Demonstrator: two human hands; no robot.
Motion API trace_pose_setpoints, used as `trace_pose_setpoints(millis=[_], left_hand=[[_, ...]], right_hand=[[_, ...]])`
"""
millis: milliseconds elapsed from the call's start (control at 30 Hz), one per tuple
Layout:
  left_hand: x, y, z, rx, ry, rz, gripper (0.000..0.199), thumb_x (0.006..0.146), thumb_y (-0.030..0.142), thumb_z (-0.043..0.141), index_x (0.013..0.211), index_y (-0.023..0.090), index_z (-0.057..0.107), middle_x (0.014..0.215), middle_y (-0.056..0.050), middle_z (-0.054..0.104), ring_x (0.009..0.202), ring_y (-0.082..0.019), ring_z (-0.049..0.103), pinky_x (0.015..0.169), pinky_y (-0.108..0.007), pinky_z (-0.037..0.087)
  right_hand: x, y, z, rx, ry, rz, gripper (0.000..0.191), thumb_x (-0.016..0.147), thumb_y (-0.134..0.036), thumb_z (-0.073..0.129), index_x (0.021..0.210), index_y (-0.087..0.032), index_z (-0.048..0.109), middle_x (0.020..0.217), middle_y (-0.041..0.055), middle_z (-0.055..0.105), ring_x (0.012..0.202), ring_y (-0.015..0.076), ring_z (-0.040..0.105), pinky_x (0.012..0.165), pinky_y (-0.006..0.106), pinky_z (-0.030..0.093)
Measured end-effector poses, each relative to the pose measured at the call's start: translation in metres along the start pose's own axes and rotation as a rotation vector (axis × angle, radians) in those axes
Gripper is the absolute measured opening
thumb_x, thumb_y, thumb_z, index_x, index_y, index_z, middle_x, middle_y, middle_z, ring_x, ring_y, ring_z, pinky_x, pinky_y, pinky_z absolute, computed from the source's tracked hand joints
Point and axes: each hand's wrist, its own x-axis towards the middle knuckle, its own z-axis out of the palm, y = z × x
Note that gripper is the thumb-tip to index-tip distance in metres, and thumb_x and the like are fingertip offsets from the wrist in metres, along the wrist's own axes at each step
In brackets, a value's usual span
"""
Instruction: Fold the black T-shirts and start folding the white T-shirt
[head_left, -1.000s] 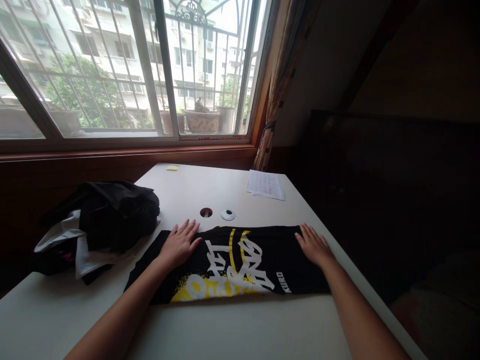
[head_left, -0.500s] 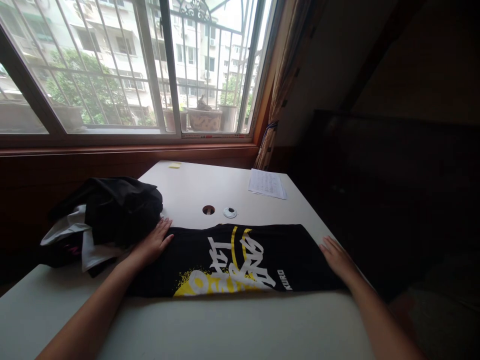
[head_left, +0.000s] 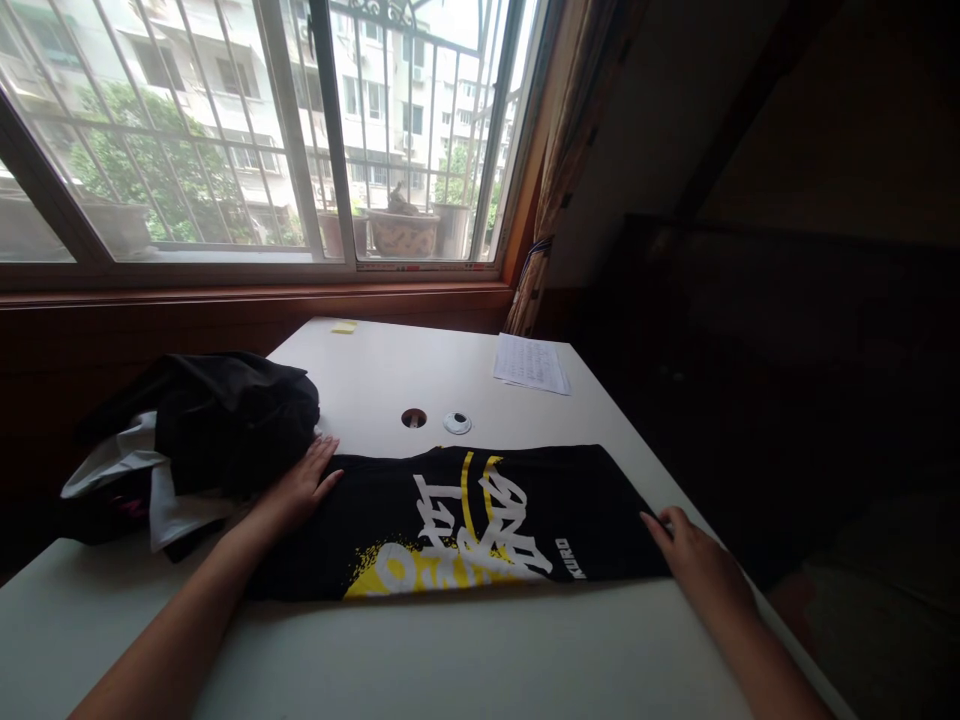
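A black T-shirt (head_left: 600, 510) with a white and yellow print lies folded into a long flat strip across the table. My left hand (head_left: 300, 485) rests flat on its left end, fingers stretched out and thumb apart. At the right end, my right hand (head_left: 682, 540) pinches the shirt's edge between thumb and curled fingers. Beside my left hand sits a heap of black and white clothes (head_left: 240, 410), close against the fingers.
The white table (head_left: 450, 660) has a round cable hole (head_left: 414, 418) and its loose cover (head_left: 457, 423) beyond the shirt. Printed sheets (head_left: 531, 363) lie at the far right, a yellow sticky note (head_left: 344, 327) at the far left. A barred window and a tied curtain (head_left: 531, 285) stand behind.
My right hand has gone from lying with fingers stretched on the shirt's right end to pinching its edge, slightly lower. The left hand stays flat in place. The view has shifted slightly.
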Motion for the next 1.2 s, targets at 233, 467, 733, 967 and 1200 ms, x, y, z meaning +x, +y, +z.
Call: trace_pose_setpoints(millis=[233,467,733,967,1200], left_hand=[[0.003,-0.005,0.002,0.022,0.036,0.023,0.065,0.099,0.051,0.035,0.149,0.011,0.041,0.159,-0.015,0.038,0.149,-0.031,0.031,0.121,-0.050,0.028],[-0.005,0.023,-0.018,0.236,0.102,0.107,0.051,0.101,0.034,0.035,0.147,0.015,0.048,0.155,-0.015,0.045,0.141,-0.031,0.044,0.113,-0.048,0.042],[0.006,0.143,-0.022,0.265,-0.020,0.403,0.047,0.103,0.032,0.040,0.149,0.024,0.046,0.157,-0.007,0.042,0.148,-0.028,0.034,0.118,-0.050,0.035],[0.020,0.175,0.027,0.203,-0.116,0.341,0.063,0.103,0.055,0.032,0.157,0.022,0.032,0.162,-0.007,0.029,0.152,-0.028,0.023,0.122,-0.053,0.023],[0.014,0.145,0.029,0.162,-0.096,0.302,0.065,0.102,0.058,0.032,0.159,0.029,0.022,0.165,-0.003,0.022,0.153,-0.026,0.019,0.125,-0.049,0.013]], right_hand=[[0.011,0.017,0.012,0.129,0.035,-0.032,0.058,0.091,-0.074,0.024,0.090,-0.024,0.054,0.065,0.0041,0.062,0.055,0.0239,0.061,0.048,0.031,0.037],[0.015,0.001,0.000,0.078,0.258,-0.133,0.041,0.096,-0.047,0.039,0.111,-0.018,0.065,0.095,0.0130,0.066,0.080,0.0263,0.066,0.072,0.041,0.054],[0.032,-0.128,-0.022,0.219,0.164,-0.460,0.042,0.100,-0.030,0.037,0.131,-0.018,0.062,0.132,0.0125,0.063,0.121,0.0272,0.058,0.107,0.045,0.047],[0.036,-0.225,-0.003,0.295,-0.128,-0.603,0.053,0.103,-0.041,0.032,0.151,-0.022,0.044,0.156,0.0070,0.045,0.145,0.0265,0.039,0.119,0.050,0.032],[0.048,-0.193,0.008,0.192,-0.203,-0.504,0.063,0.103,-0.056,0.024,0.158,-0.025,0.028,0.166,0.0046,0.023,0.152,0.0238,0.021,0.123,0.052,0.015]])
